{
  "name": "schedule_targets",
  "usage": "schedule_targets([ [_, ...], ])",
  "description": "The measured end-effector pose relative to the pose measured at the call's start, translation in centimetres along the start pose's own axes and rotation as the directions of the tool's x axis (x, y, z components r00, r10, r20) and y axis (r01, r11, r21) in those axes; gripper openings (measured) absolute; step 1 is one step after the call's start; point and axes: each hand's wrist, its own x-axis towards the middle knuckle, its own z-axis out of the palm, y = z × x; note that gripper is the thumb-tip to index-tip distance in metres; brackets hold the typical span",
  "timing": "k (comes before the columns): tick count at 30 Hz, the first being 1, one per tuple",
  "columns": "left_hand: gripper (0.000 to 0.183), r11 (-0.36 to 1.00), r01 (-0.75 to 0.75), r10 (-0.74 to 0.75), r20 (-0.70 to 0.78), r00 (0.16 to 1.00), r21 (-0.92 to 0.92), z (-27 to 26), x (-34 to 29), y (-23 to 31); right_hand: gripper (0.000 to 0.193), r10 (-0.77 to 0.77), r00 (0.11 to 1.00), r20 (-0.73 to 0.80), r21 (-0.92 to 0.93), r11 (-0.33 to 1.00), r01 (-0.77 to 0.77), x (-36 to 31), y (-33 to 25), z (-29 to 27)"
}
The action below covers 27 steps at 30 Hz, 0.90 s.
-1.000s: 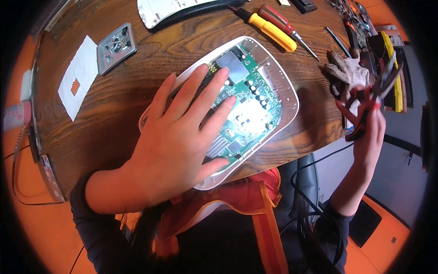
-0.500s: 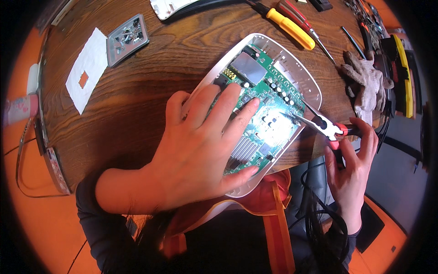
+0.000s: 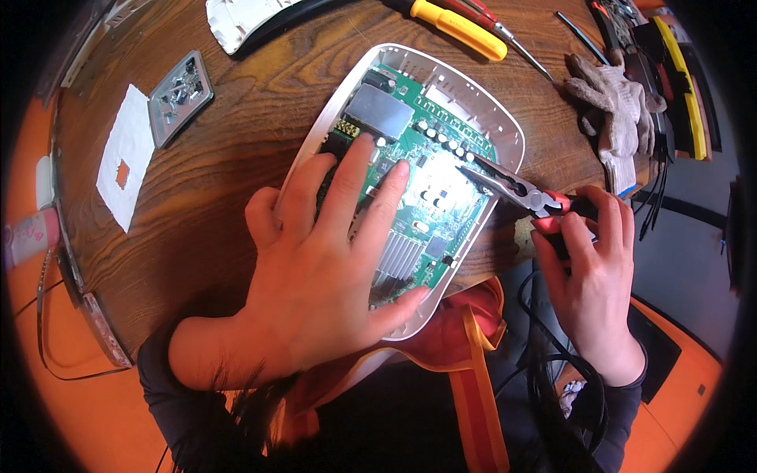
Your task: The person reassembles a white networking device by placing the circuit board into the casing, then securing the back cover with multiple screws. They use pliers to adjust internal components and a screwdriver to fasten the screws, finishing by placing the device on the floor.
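Note:
A green circuit board (image 3: 434, 225) lies inside a white plastic housing (image 3: 512, 142) near the table's front edge. My left hand (image 3: 311, 264) rests on its left side, fingers spread, thumb at the near edge; the palm hides part of the board. In my right hand (image 3: 593, 268) are needle-nose pliers (image 3: 530, 195) with red and black handles. Their slightly parted jaws reach over the board's right edge, tips close to a row of small round capacitors (image 3: 445, 142). Bright glare washes out the board by the tips. A finned heat sink (image 3: 398, 260) shows beside my left thumb.
At the left, a small tray (image 3: 183, 98) of metal bits stands by a white paper (image 3: 126, 162). A yellow-handled tool (image 3: 461, 30), a red screwdriver (image 3: 505, 33) and a white casing (image 3: 244, 20) lie at the back. Work gloves (image 3: 619, 110) sit at the right.
The view has shifted, so the scene sits further left. The pliers' jaws have moved further over the board, toward the capacitor row. My left hand still lies spread on the board.

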Motion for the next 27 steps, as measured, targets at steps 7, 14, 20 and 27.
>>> schedule_targets([
  [7,0.091,0.998,0.049,-0.048,-0.031,0.998,0.035,0.3,-0.3,0.3,0.02,-0.035,0.998,-0.048,-0.215,0.976,0.024,0.4,-1.0,-0.1],
  [14,0.09,0.997,0.062,-0.058,-0.087,0.995,0.049,0.6,-0.4,0.3,0.028,-0.112,0.991,0.078,-0.193,0.973,0.125,1.9,-0.4,-1.2],
  [20,0.088,0.995,0.075,-0.065,-0.129,0.989,0.068,0.7,-0.4,0.6,0.043,-0.157,0.985,0.073,-0.097,0.982,0.163,2.9,0.4,-1.2],
  [27,0.089,0.972,-0.139,0.12,-0.11,0.987,-0.191,0.8,0.5,-0.1,0.038,-0.182,0.947,0.265,-0.073,0.975,0.208,5.0,1.6,-1.2],
])
